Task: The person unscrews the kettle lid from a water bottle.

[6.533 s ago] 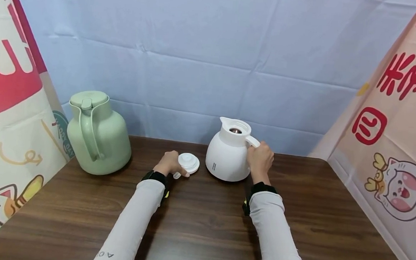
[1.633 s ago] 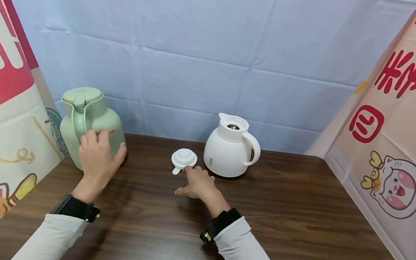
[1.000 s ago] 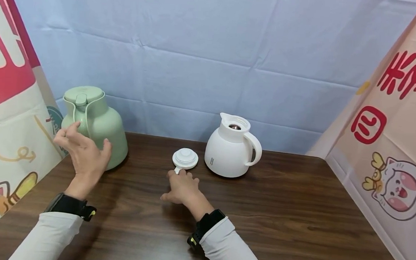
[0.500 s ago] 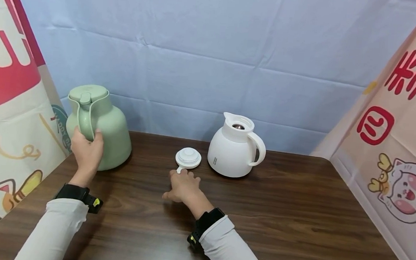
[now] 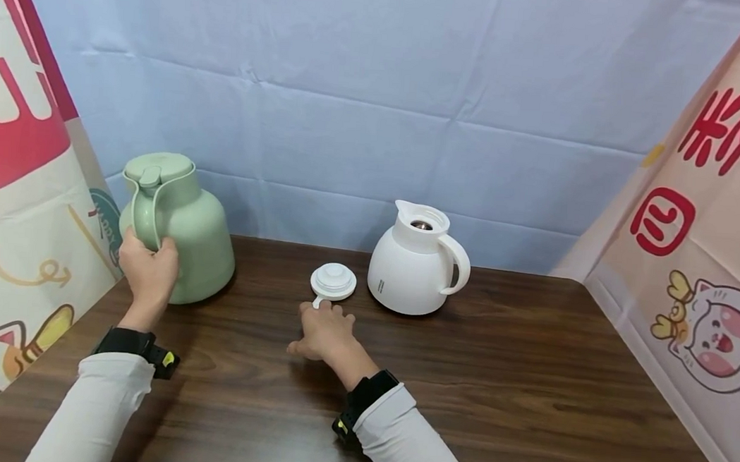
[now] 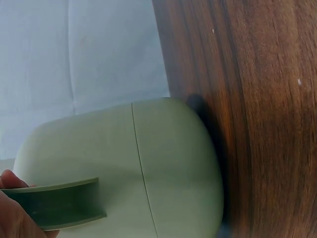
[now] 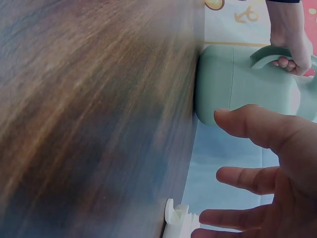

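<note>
A green thermos jug (image 5: 197, 242) with its lid on stands upright at the left of the table. My left hand (image 5: 148, 270) grips its handle; in the left wrist view, fingers (image 6: 15, 213) curl round the handle's upper part. Near the middle lies a white jug lid (image 5: 333, 280) with a small tab pointing toward me. Just in front of it hovers my right hand (image 5: 327, 333), fingers spread and holding nothing, as the right wrist view shows. Whether a fingertip touches the tab I cannot tell. A white thermos jug (image 5: 409, 265), its mouth uncovered, stands right of the lid, handle to the right.
The dark wooden table (image 5: 526, 382) reaches back to a pale blue cloth (image 5: 352, 103). Printed curtains hang on both sides, a left one (image 5: 20, 238) close to the green jug and a right one (image 5: 710, 280) along the table's edge.
My right hand has left the white jug's handle and moved to the front of the lid. My left hand has gone from the lid to the green jug and now grips its handle.
</note>
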`<action>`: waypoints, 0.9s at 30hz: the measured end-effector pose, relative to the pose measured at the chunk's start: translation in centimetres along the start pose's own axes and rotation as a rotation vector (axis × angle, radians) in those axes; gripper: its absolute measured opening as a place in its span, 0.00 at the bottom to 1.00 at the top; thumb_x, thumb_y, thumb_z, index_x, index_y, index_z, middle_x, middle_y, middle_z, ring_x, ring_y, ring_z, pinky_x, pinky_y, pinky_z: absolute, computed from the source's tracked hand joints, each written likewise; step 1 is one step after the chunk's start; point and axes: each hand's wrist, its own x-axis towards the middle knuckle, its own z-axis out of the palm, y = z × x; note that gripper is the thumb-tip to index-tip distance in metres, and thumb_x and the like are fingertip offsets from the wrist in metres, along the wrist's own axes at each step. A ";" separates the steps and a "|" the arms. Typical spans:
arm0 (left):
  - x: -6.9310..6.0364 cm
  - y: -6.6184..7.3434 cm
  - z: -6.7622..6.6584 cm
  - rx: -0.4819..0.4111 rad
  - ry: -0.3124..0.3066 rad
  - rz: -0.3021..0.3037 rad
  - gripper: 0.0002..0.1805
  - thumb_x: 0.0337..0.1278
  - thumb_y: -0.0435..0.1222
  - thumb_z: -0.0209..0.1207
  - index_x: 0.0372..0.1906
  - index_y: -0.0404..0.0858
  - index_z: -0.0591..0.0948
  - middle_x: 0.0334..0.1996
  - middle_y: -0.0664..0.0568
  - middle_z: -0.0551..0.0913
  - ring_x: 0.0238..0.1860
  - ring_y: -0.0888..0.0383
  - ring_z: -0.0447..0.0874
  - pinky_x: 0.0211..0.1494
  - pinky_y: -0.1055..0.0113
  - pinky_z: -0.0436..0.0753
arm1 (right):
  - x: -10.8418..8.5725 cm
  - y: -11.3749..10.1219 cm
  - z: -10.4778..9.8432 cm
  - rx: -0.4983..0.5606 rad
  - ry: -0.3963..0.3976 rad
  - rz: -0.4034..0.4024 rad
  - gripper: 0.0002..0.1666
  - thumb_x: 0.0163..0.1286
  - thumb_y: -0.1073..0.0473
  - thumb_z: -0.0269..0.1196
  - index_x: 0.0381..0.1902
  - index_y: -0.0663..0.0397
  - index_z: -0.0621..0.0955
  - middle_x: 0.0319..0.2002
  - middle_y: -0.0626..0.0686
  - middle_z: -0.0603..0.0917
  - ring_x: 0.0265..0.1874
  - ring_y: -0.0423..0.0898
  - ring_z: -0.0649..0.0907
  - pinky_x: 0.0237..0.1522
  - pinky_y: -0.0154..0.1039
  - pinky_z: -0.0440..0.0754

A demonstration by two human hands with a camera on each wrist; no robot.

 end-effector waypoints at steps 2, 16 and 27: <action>0.0 0.0 0.0 -0.001 -0.002 0.001 0.06 0.51 0.23 0.46 0.30 0.36 0.68 0.20 0.48 0.63 0.22 0.54 0.57 0.30 0.65 0.57 | 0.0 0.0 0.0 -0.001 -0.001 0.001 0.43 0.54 0.40 0.68 0.65 0.47 0.69 0.55 0.61 0.71 0.52 0.60 0.71 0.47 0.58 0.68; -0.2 0.3 -0.2 -0.009 -0.021 0.010 0.04 0.49 0.22 0.47 0.27 0.32 0.67 0.17 0.44 0.61 0.19 0.56 0.54 0.26 0.65 0.56 | -0.4 1.1 0.1 0.008 0.014 0.004 0.40 0.53 0.41 0.69 0.62 0.47 0.71 0.52 0.61 0.72 0.47 0.59 0.73 0.45 0.59 0.68; -0.4 0.1 -1.3 -0.020 -0.037 0.030 0.10 0.46 0.22 0.49 0.17 0.31 0.64 0.11 0.46 0.57 0.14 0.60 0.51 0.21 0.68 0.55 | -1.4 2.2 -0.4 0.011 0.012 -0.007 0.43 0.53 0.41 0.69 0.64 0.49 0.70 0.54 0.61 0.71 0.50 0.60 0.72 0.47 0.61 0.67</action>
